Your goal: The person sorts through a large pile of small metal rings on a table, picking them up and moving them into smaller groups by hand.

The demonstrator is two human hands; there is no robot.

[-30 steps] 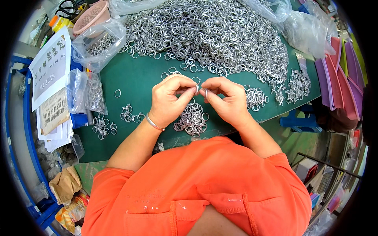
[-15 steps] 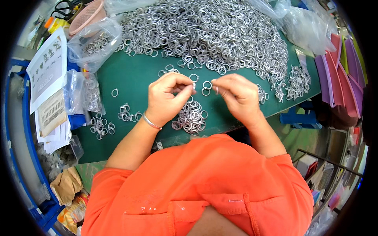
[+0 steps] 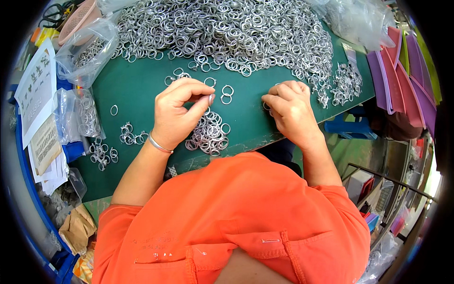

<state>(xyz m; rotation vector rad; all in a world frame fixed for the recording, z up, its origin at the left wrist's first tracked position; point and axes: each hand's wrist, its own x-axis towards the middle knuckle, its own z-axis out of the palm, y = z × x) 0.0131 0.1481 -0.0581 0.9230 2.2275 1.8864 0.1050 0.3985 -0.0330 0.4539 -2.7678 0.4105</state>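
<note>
Left hand: fingers narrowed to a pinch, a ring seemingly at the tips, over the bench. Right hand: fingers bent low over another ring; can't tell if gripped. Linked-looking pair lies between hands. Risks: fingertip-only hold on thin, likely slick metal could let a ring drop into the pile by the left thumb, lost among lookalikes. Careless sweep could scatter the pair; bench edge near right wrist, so flicked rings might fall off.

ring heap at table back; smaller ring pile in front; basket far left; folders right
</note>
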